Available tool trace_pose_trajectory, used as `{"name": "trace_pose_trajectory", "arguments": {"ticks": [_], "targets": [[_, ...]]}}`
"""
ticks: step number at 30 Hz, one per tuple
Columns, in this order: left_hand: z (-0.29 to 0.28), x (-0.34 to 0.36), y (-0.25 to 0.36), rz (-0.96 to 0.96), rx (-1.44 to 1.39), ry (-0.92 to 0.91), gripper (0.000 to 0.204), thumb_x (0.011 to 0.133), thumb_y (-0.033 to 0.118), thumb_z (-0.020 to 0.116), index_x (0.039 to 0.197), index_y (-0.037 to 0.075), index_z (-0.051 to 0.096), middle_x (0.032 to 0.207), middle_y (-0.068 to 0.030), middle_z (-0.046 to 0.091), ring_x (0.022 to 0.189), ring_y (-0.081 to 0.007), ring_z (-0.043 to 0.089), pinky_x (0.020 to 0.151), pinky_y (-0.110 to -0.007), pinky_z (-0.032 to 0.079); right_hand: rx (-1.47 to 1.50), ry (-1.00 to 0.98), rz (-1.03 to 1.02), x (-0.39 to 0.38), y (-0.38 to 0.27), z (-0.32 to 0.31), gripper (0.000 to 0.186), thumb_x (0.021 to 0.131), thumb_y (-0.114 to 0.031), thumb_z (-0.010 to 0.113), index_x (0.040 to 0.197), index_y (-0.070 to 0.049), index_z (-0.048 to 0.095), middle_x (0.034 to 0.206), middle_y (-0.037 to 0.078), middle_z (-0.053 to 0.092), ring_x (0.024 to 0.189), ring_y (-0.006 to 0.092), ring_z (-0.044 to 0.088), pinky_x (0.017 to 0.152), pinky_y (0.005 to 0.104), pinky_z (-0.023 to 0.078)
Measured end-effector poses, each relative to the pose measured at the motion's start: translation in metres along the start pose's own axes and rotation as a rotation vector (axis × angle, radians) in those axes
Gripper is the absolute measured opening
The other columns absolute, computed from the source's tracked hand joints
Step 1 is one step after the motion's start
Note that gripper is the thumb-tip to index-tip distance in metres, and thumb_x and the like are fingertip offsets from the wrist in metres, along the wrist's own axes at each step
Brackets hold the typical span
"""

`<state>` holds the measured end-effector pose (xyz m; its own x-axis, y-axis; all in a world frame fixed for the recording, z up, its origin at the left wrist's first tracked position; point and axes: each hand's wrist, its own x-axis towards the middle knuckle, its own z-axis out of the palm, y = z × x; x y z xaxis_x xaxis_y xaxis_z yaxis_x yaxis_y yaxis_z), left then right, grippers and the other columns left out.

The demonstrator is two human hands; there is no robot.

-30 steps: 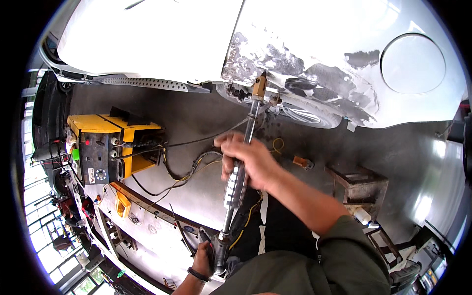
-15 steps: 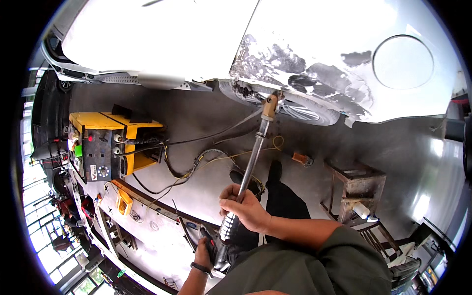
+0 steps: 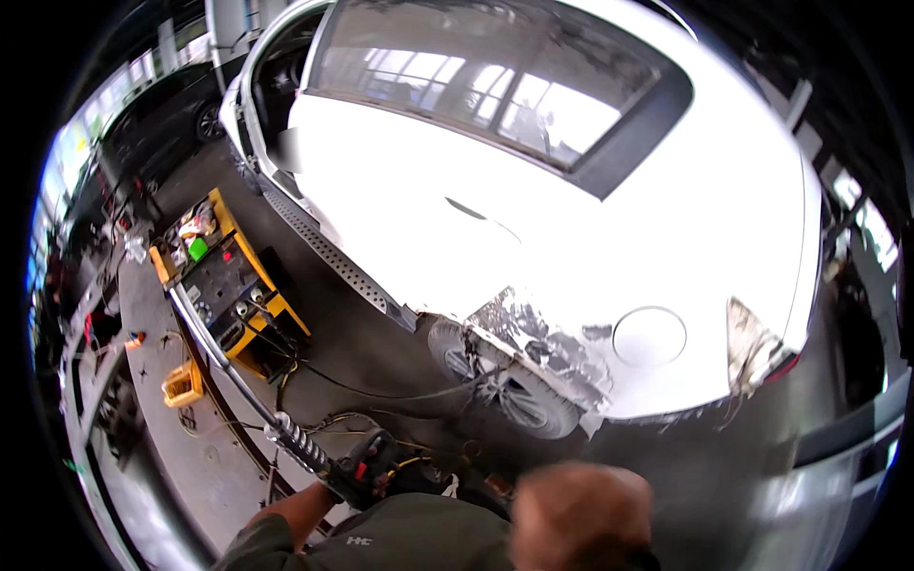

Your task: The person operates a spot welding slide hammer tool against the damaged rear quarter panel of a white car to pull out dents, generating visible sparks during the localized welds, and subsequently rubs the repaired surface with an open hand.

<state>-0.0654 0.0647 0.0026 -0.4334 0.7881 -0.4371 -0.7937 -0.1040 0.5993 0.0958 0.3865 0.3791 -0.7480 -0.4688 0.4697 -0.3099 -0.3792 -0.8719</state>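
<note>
My left hand (image 3: pixel 322 496) grips the black handle end of a long metal-shafted dent puller (image 3: pixel 211 344), most of its fingers hidden by the handle. A coil spring (image 3: pixel 297 442) surrounds the shaft near the handle. The tan head (image 3: pixel 164 265) of the tool points to the upper left, away from the car. My right hand (image 3: pixel 583 514) is off the tool, smeared by motion at the lower right, so its fingers cannot be made out. Ahead, a white car (image 3: pixel 581 257) shows a patch of dark, scraped paint (image 3: pixel 533 333) above its rear wheel (image 3: pixel 509 395).
A yellow and black machine (image 3: pixel 249 276) on the left has cables (image 3: pixel 390 393) running across the floor toward the car wheel. Beside it are a curved pale panel (image 3: pixel 157 352) and a small yellow box (image 3: pixel 183 384). A dark car (image 3: pixel 167 124) stands farther back.
The dent puller's head has left the area above the wheel and swung far left. My right hand has let go of the shaft and moved right. The view has tilted up toward the car.
</note>
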Motion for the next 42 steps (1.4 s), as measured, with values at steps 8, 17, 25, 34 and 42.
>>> {"name": "trace_pose_trajectory", "arguments": {"ticks": [8, 17, 25, 34, 42], "targets": [[-0.026, -0.002, 0.039, 0.11, 0.005, -0.144, 0.063, 0.105, 0.05, 0.046, 0.153, 0.009, 0.041, 0.133, -0.0137, 0.064, 0.114, -0.0268, 0.065, 0.094, -0.041, 0.054, -0.522, -0.283, -0.334, 0.003, -0.044, 0.11, 0.023, 0.099, -0.036, 0.062, 0.099, -0.015, 0.07, 0.107, 0.009, 0.067, 0.092, 0.0298, 0.063, 0.072, 0.0444, 0.051], [-0.066, 0.005, 0.138, -0.152, -0.082, -0.38, 0.062, 0.102, 0.047, 0.055, 0.151, 0.009, 0.043, 0.13, -0.013, 0.063, 0.11, -0.024, 0.065, 0.087, -0.042, 0.055, -0.698, -0.555, 0.283, 0.107, -0.067, 0.157, 0.016, 0.076, -0.028, 0.069, 0.077, -0.013, 0.062, 0.082, 0.004, 0.063, 0.078, 0.0261, 0.061, 0.067, 0.04, 0.05], [-0.155, -0.001, 0.146, 0.345, 0.53, -0.477, 0.06, 0.102, 0.039, 0.062, 0.154, 0.015, 0.043, 0.139, -0.0101, 0.057, 0.119, -0.0216, 0.06, 0.094, -0.043, 0.052, -0.69, -0.301, 0.343, 0.171, -0.056, 0.21, 0.024, 0.077, -0.035, 0.072, 0.075, -0.015, 0.059, 0.09, 0.002, 0.062, 0.086, 0.0261, 0.061, 0.069, 0.0426, 0.049], [-0.127, 0.015, 0.17, -0.516, -0.041, -0.318, 0.057, 0.1, 0.047, 0.06, 0.135, 0.002, 0.056, 0.099, -0.0126, 0.07, 0.087, -0.0254, 0.071, 0.073, -0.039, 0.058, -0.601, -0.188, 0.292, 0.207, -0.014, 0.204, 0.017, 0.081, -0.03, 0.072, 0.082, -0.015, 0.065, 0.085, 0.003, 0.061, 0.079, 0.0241, 0.062, 0.061, 0.0383, 0.048], [-0.09, 0.009, 0.2, -0.606, -0.012, -0.479, 0.058, 0.099, 0.046, 0.061, 0.129, -0.003, 0.058, 0.086, -0.0122, 0.07, 0.074, -0.024, 0.07, 0.065, -0.035, 0.058, -0.664, -0.155, 0.119, 0.206, 0.003, 0.222, 0.019, 0.075, -0.027, 0.069, 0.069, -0.019, 0.054, 0.081, -0.001, 0.053, 0.073, 0.0192, 0.055, 0.06, 0.0346, 0.043]]}}
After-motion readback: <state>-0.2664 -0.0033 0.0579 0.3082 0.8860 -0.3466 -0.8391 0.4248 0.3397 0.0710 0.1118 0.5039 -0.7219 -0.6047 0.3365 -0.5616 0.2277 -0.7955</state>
